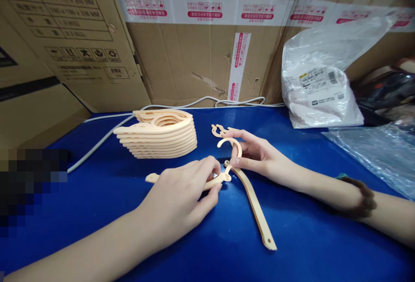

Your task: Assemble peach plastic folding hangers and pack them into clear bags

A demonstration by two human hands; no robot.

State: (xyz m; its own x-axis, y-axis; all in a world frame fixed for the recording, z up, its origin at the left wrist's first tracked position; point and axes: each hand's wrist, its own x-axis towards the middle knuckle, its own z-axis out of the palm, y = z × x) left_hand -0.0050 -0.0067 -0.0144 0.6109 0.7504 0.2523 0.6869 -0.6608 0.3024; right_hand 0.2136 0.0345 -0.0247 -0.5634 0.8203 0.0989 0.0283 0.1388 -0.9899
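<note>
Left hand (186, 189) palm-down, fingers (206, 204) pinched on hanger arm (216, 182); right hand (259, 152) sideways, fingers round hook (240, 149).

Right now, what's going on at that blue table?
A person's left hand holds a cream arm piece, while the right hand holds the curved hook at its end. Another long strip slants across the blue table below the right hand. A stack of similar cream pieces sits beyond the left hand.
</note>
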